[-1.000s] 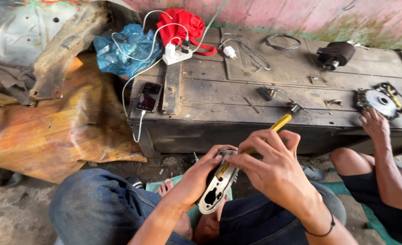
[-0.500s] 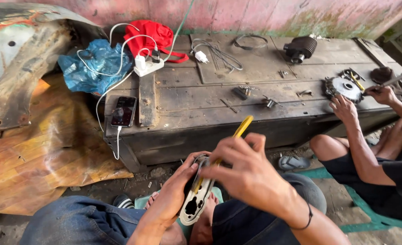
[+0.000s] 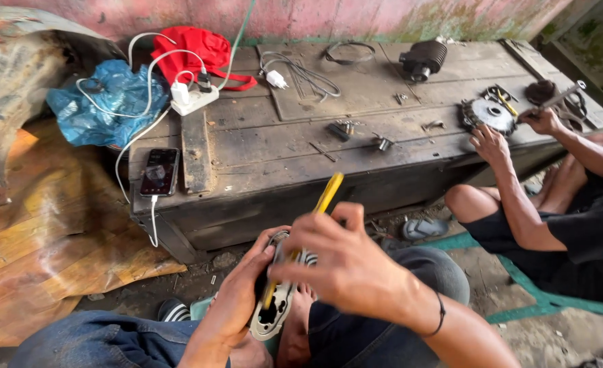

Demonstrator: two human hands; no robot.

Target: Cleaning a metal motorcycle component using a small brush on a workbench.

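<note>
- Meanwhile, in the head view, the white plastic cover [image 3: 274, 310] is seen lower and further left in the frame than a second ago, though it is still held over the lap; the shift seems owed mostly to the camera.
- The left hand [image 3: 237, 300] is kept wrapped around the cover's edge, its grip closed on it from the left side.
- The right hand [image 3: 346, 266] has been brought closer over the cover, its grip closed on the yellow-handled screwdriver [image 3: 315, 218], whose handle now stands steeper and whose tip is set into the cover's upper part.
- It is judged that the fastening work on the cover is still under way, not finished.
- On the tabletop [image 3: 260, 146], well apart from the hands, a phone [image 3: 160, 172] is laid at the left edge on a white cable; behind it a white power strip [image 3: 192, 99], a crumpled blue plastic bag [image 3: 104, 102] and a red cloth bag [image 3: 192, 51] are seen.
- No label can be made out.
- At the right end, another person's hands [image 3: 492, 140] are placed on a toothed metal disc [image 3: 489, 112].
</note>
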